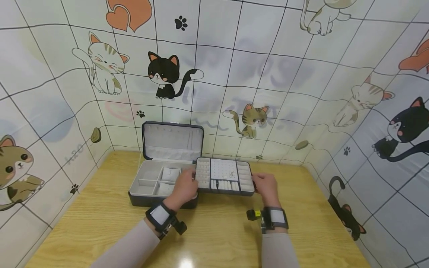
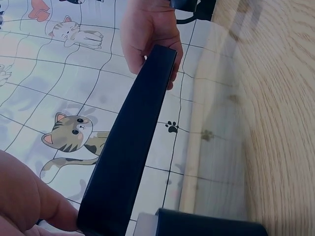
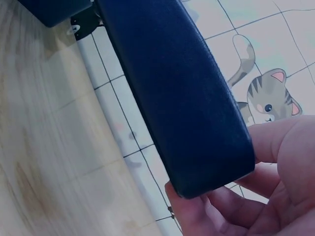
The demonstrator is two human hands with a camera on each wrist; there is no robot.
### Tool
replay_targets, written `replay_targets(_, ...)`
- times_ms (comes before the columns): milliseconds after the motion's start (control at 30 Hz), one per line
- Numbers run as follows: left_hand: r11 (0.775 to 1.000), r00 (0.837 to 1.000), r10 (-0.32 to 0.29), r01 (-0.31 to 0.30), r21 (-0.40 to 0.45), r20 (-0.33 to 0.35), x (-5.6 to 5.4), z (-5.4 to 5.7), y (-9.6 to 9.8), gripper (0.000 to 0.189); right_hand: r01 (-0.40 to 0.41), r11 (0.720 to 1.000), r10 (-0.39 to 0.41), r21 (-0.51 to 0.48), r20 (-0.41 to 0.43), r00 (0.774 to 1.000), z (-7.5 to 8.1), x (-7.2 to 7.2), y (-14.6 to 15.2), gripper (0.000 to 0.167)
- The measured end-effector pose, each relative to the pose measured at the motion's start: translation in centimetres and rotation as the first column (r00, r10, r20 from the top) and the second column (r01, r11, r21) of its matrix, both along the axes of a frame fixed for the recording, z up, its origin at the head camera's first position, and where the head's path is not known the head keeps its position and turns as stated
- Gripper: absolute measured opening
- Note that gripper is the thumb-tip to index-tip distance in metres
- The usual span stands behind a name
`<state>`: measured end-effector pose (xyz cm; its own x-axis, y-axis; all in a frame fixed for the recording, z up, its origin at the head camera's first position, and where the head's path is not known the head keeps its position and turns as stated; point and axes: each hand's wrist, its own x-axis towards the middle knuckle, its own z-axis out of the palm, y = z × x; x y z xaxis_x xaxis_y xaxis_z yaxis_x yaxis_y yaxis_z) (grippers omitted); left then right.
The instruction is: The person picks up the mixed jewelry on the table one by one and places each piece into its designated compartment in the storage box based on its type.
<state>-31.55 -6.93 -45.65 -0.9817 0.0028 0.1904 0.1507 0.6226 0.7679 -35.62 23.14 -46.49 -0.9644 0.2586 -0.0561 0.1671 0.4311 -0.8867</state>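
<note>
A jewelry tray with a dark outer side and pale compartments is held off the table, to the right of an open jewelry box. My left hand grips the tray's left end, over the box's right side. At the opposite end, my right hand holds the tray between thumb and fingers, as the right wrist view also shows. Small pale pieces lie on the tray's middle pad. Inside the box, white cushions sit in the right-hand compartments.
The box's lid stands raised at the back, its lining facing me. Under everything is a wood-grain table. A cat-patterned sheet rises behind and on both sides.
</note>
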Motion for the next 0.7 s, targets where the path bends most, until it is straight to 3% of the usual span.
replay_targets(433, 0.999, 0.999, 0.023, -0.022, -0.046, 0.026, 0.4, -0.6, -1.7, 0.041, -0.014, 1.0, 0.014, -0.004, -0.027, 1.0, -0.4, -0.1, -1.7, 0.025)
replay_targets(700, 0.999, 0.998, 0.038, -0.036, -0.041, 0.049, 0.7, -0.3, -2.5, 0.046, -0.018, 0.999, 0.017, -0.027, -0.03, 0.999, -0.8, -0.3, -2.6, 0.023)
